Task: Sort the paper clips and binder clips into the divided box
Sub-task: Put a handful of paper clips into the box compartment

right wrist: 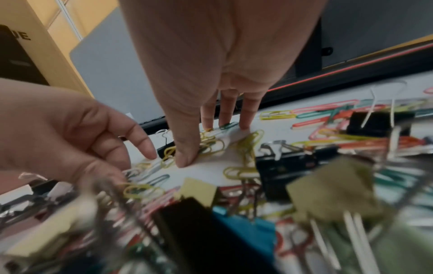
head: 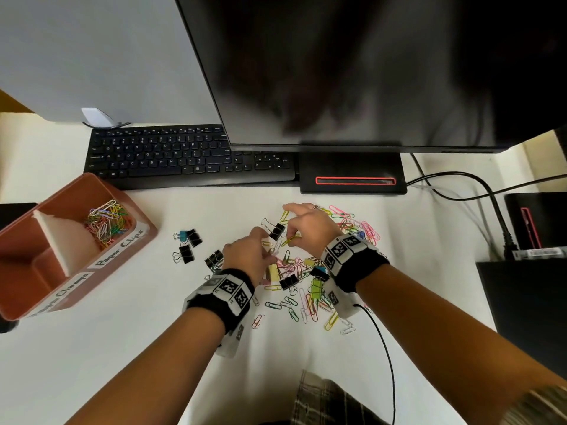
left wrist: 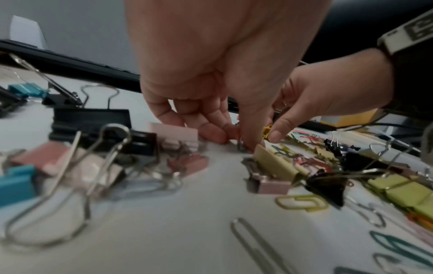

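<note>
I have both hands down in the heap of paper clips (head: 310,289) and binder clips (head: 288,282) on the white desk (head: 122,348). My left hand (head: 250,256) pinches a paper clip against the desk, fingers curled. My right hand (head: 306,225) rests straight fingertips (right wrist: 243,126) on yellow paper clips (right wrist: 211,144), grasping nothing. The divided box (head: 135,240) sits well apart to the left, its far compartment holding paper clips.
</note>
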### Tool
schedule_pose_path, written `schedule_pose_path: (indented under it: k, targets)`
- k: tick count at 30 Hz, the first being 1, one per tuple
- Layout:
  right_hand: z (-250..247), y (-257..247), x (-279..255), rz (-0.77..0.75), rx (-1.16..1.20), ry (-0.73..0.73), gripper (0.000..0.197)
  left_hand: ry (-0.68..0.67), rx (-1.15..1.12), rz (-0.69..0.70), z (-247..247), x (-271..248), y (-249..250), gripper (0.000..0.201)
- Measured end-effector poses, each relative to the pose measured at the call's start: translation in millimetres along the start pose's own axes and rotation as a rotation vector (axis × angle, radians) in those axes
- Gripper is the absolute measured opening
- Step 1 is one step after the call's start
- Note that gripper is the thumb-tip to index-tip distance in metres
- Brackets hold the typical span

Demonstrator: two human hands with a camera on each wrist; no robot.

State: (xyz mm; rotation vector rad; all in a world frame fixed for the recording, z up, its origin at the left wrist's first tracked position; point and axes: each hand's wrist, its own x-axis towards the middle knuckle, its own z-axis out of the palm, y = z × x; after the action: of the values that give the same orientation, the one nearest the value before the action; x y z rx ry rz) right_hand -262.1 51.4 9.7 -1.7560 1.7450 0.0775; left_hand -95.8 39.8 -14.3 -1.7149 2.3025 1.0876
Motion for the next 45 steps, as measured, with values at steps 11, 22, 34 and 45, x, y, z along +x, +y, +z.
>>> schedule_pose_path:
  k: [11,22,34,45]
  targets:
    - [19.3,-2.3,-3.9,0.066,0.066,0.033,0.013,-0.017,0.106,0.189,-10.3,8.2,-16.7,0.010]
    - [28.5,-15.4,-11.3,0.155,0.118,0.012,0.019,-0.141,0.202,0.218,-11.8,8.1,-13.2,0.014]
    - [10.4,-42.2,-32.5,0.012,0.287,0.175,0.019,0.082,-0.109,0.228,-44.9,-13.0,-23.3,0.012]
    - [-31.2,-219.9,49.8,-0.356,0.355,0.275,0.013,0.299,-0.833,-0.063,-203.0,-60.5,-125.4,0.011]
